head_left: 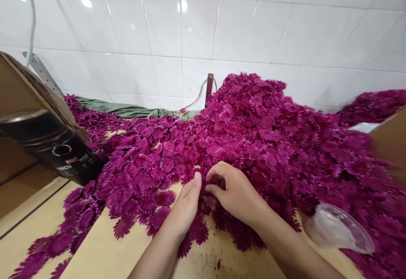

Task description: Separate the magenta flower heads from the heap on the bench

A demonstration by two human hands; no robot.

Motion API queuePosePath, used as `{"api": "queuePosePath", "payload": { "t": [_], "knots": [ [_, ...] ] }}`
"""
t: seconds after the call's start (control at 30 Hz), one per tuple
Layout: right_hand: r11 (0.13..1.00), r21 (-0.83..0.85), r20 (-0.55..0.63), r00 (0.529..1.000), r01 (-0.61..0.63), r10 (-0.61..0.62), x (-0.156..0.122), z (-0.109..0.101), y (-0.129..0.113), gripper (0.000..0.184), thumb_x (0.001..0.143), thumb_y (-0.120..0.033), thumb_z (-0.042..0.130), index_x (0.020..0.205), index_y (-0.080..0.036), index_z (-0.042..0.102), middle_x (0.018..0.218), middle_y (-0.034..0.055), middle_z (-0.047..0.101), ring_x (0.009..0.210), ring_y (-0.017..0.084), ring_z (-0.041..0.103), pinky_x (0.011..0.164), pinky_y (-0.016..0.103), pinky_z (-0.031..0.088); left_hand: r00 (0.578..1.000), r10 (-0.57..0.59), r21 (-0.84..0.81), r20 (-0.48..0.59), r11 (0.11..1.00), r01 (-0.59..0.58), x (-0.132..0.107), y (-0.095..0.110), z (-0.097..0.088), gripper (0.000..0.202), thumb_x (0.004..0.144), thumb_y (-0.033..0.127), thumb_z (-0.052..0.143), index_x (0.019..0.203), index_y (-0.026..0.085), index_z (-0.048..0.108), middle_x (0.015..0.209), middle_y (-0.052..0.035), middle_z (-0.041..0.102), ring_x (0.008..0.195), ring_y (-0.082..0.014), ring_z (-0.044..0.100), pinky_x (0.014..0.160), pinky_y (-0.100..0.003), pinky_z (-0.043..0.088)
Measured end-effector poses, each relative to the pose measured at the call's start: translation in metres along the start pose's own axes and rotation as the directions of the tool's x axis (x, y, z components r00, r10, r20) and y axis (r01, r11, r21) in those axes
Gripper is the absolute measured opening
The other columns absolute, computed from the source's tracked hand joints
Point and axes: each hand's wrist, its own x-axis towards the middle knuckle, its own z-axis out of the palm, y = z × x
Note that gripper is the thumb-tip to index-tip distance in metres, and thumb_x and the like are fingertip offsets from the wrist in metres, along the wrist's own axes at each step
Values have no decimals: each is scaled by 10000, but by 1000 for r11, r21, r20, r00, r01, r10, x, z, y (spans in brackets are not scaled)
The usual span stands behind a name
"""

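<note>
My left hand [187, 203] is held thumb up over the front of a heap of purple fabric-like flower pieces [253, 131]. Its thumb lies along the closed hand, and the other fingers are mostly hidden. Close beside it, my right hand [233, 190] has thumb and index finger curled into a pinch. Purple petals show between and below the two hands. Whatever the fingers grip is too small or covered to make out. The loose pieces are round with fringed edges, and some lie just under both hands.
At left a black vacuum bottle [60, 143] leans by a cardboard box [38, 88]. A clear plastic tub [339, 228] holding something whitish lies tilted at right. Behind are a green cloth [120, 108], a metal bracket [209, 88] and a tiled wall. The tabletop [104, 249] is pale.
</note>
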Motion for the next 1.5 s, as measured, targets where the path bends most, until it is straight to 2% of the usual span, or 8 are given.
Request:
{"api": "queuePosePath", "payload": {
  "t": [0.53, 0.6, 0.7, 0.73, 0.8, 0.9, 1.1, 1.5],
  "knots": [
    [999, -26, -358, 934, -27, 16, 27, -4, 4, 116, 732, -183, 430, 624, -223, 422, 533, -23, 486, 492, 140, 460, 502, 259, 353, 988, 87, -63, 129, 995, -79, -14, 14, 9, 268, 773, 387, 492, 610, 174, 501, 498, 20, 552, 510, -114, 497, 550, -215, 384],
    [996, -44, -499, 865, -81, 48, 34, -19, 13, 114, 725, -168, 426, 629, -226, 413, 560, -9, 491, 526, 153, 473, 531, 274, 363, 985, 63, -78, 162, 996, -51, -19, 9, 6, 280, 766, 397, 505, 601, 170, 511, 504, 15, 556, 515, -113, 496, 549, -215, 383],
    [976, 73, -705, 681, -206, 197, 41, -47, 23, 104, 714, -184, 451, 635, -226, 398, 558, -14, 455, 529, 157, 476, 540, 289, 373, 975, -6, -73, 223, 997, 23, -27, 1, -3, 296, 745, 421, 530, 604, 161, 542, 515, 5, 563, 519, -118, 498, 545, -224, 389],
    [977, 145, -680, 702, -155, 212, 41, -54, 23, 83, 725, -210, 452, 657, -223, 407, 553, -22, 452, 509, 148, 478, 526, 284, 379, 975, -18, -74, 220, 997, 35, -27, -1, -6, 276, 735, 417, 545, 636, 160, 560, 545, 0, 581, 539, -123, 511, 559, -228, 398],
    [940, 340, -509, 834, -31, 211, 39, -60, 17, 80, 726, -265, 472, 695, -215, 418, 583, -28, 486, 509, 131, 517, 533, 276, 408, 987, -1, -90, 163, 996, 16, -25, 0, -10, 233, 707, 395, 586, 702, 162, 586, 627, -11, 619, 603, -134, 543, 624, -241, 423],
    [792, 610, -231, 952, -19, 200, 32, -49, 6, 170, 678, -318, 543, 705, -205, 419, 608, -38, 524, 530, 111, 560, 564, 260, 438, 994, 34, -133, 106, 991, -20, -18, 8, -12, 203, 680, 347, 617, 775, 168, 600, 672, -14, 637, 638, -140, 563, 645, -245, 436],
    [527, 832, -28, 937, -172, 349, 21, -23, 12, 215, 561, -223, 631, 689, -187, 462, 572, -69, 522, 512, 67, 501, 541, 208, 405, 992, -79, -265, 97, 959, 102, -12, 9, -11, 300, 604, 360, 673, 815, 160, 602, 697, -32, 655, 556, -129, 567, 484, -216, 408],
    [432, 867, 95, 934, -248, 345, 18, -18, 15, 341, 442, -256, 757, 681, -171, 530, 614, -52, 585, 566, 63, 496, 587, 210, 371, 996, -75, -304, 48, 949, 86, -7, 12, -5, 340, 581, 414, 696, 776, 151, 607, 661, -24, 646, 515, -114, 562, 460, -204, 405]
  ]
}}
